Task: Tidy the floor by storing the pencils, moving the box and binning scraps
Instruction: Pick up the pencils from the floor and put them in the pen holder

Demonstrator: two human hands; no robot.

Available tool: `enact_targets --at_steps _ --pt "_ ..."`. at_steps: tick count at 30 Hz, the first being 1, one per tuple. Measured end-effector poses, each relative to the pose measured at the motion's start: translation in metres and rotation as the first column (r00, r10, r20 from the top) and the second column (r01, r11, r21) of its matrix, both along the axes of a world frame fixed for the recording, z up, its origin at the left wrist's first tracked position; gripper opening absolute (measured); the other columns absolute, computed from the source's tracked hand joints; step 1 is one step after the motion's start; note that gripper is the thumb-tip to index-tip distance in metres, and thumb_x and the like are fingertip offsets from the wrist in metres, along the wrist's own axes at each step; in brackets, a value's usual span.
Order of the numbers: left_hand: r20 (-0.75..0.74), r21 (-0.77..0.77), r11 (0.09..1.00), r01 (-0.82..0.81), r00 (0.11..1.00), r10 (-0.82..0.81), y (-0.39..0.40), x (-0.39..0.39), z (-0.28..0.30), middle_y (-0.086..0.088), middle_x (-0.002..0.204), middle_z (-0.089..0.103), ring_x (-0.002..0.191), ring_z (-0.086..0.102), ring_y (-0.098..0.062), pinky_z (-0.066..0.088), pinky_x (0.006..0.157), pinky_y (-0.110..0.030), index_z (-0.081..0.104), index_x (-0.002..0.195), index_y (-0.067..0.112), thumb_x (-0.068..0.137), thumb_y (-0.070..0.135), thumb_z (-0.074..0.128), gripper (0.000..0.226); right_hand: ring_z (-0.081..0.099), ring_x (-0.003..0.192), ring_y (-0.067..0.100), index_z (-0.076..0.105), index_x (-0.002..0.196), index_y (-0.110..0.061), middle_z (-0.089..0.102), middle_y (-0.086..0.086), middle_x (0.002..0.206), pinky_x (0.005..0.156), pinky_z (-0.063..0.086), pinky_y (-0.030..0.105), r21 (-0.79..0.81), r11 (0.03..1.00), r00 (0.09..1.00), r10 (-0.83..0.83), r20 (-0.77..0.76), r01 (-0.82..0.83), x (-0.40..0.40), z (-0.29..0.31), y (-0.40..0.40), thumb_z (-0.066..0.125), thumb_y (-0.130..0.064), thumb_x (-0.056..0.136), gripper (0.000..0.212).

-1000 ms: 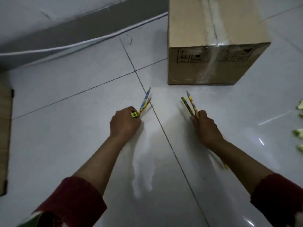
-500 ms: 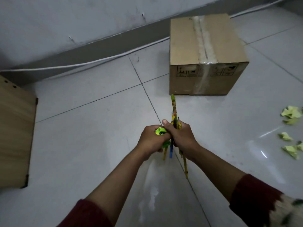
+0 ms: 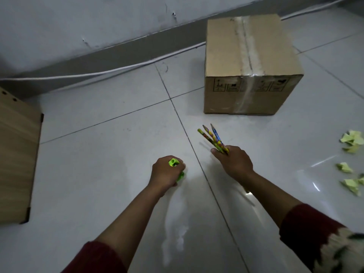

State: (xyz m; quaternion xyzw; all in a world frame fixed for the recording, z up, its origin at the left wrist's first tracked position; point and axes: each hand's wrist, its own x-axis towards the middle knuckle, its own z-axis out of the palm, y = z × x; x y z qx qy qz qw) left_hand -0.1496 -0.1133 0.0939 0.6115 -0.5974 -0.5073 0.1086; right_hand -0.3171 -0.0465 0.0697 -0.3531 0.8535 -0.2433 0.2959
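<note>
Head view, left to right: a flat wooden board (image 3: 17,154) lies on the glossy tiled floor (image 3: 98,154); the left hand (image 3: 167,174) curls round a bright green plastic object (image 3: 174,162); the right hand (image 3: 234,164) grips thin patterned pencils (image 3: 213,138); beyond stands a taped cardboard box (image 3: 250,64); crumpled yellow-green paper scraps (image 3: 351,140) lie far right.

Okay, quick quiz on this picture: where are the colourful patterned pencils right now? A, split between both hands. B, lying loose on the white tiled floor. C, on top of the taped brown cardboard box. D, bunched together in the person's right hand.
D: the colourful patterned pencils fan out of the right hand, while the left hand grips only a bright green plastic object, and the top of the taped brown cardboard box is bare.
</note>
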Motion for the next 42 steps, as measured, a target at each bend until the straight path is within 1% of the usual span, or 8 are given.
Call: enact_targets --at_steps 5,11,14,19,29,32,35,42 --pt "-0.013 -0.053 0.999 -0.007 1.000 0.006 -0.030 -0.016 0.009 -0.002 0.074 0.059 0.061 0.054 -0.012 0.044 0.034 -0.014 0.064 0.078 0.015 0.082 0.015 0.064 0.004 0.058 0.085 0.032 0.049 0.076 -0.018 0.056 0.007 0.079 0.062 0.035 0.029 0.092 0.980 0.973 0.187 -0.137 -0.176 -0.013 0.009 -0.027 0.045 -0.053 0.089 0.038" --pt "-0.033 -0.053 0.995 -0.079 0.996 0.077 -0.052 -0.008 0.082 0.006 0.065 0.056 0.056 0.053 -0.008 0.047 0.038 -0.017 0.064 0.074 0.017 0.082 0.011 0.062 0.010 0.058 0.084 0.033 0.048 0.076 -0.016 0.061 0.013 0.085 0.061 0.034 0.031 0.142 0.966 0.959 0.237 -0.153 -0.217 -0.005 0.079 -0.059 0.044 -0.049 0.091 0.037" --pt "-0.026 0.015 0.982 -0.187 0.982 0.187 -0.059 0.010 0.142 0.007 0.066 0.057 0.060 0.055 -0.011 0.046 0.035 -0.013 0.063 0.068 0.021 0.082 0.011 0.060 0.017 0.058 0.083 0.032 0.050 0.078 -0.015 0.056 0.009 0.079 0.059 0.034 0.030 0.144 0.955 0.951 0.279 -0.135 -0.260 0.009 0.140 -0.066 0.043 -0.048 0.092 0.036" --pt "-0.024 0.051 0.959 -0.280 0.959 0.281 -0.069 0.020 0.266 0.007 0.064 0.057 0.057 0.054 -0.008 0.045 0.035 -0.012 0.060 0.058 0.025 0.081 0.011 0.058 0.027 0.058 0.088 0.032 0.059 0.097 -0.010 0.064 0.014 0.094 0.061 0.034 0.030 0.187 0.920 0.917 0.373 -0.143 -0.345 0.027 0.260 -0.070 0.040 -0.048 0.093 0.043" --pt "-0.158 -0.162 0.919 -0.358 0.929 0.334 -0.105 0.013 0.580 0.007 0.063 0.057 0.040 0.055 0.005 0.043 0.034 -0.012 0.070 0.088 0.015 0.081 0.009 0.060 0.013 0.058 0.090 0.035 0.057 0.100 -0.009 0.064 0.016 0.097 0.066 0.041 0.034 0.116 0.895 0.861 0.446 -0.245 -0.431 0.030 0.568 -0.114 0.038 -0.048 0.094 0.044" --pt "-0.151 -0.286 0.904 -0.319 0.946 0.287 -0.112 0.014 0.642 0.004 0.071 0.064 0.048 0.058 0.004 0.052 0.051 -0.020 0.071 0.092 0.015 0.080 0.011 0.061 0.016 0.058 0.090 0.036 0.056 0.094 -0.009 0.064 0.017 0.096 0.061 0.033 0.031 0.056 0.907 0.871 0.417 -0.261 -0.418 0.031 0.619 -0.130 0.040 -0.049 0.093 0.043" --pt "-0.171 -0.409 0.852 -0.328 0.944 0.282 -0.120 0.032 0.699 -0.008 0.086 0.071 0.070 0.063 -0.022 0.057 0.073 -0.038 0.072 0.091 0.015 0.077 0.012 0.061 0.018 0.058 0.089 0.037 0.057 0.090 -0.009 0.064 0.020 0.094 0.061 0.033 0.032 -0.017 0.895 0.868 0.427 -0.254 -0.445 0.046 0.674 -0.149 0.042 -0.050 0.092 0.044" --pt "-0.211 -0.479 0.779 -0.404 0.915 0.345 -0.166 0.099 0.764 -0.005 0.074 0.066 0.069 0.065 -0.026 0.058 0.072 -0.041 0.072 0.086 0.018 0.074 0.014 0.063 0.015 0.058 0.085 0.037 0.054 0.081 -0.012 0.063 0.017 0.085 0.060 0.034 0.032 -0.152 0.848 0.845 0.456 -0.279 -0.508 0.109 0.753 -0.218 0.043 -0.050 0.091 0.041"
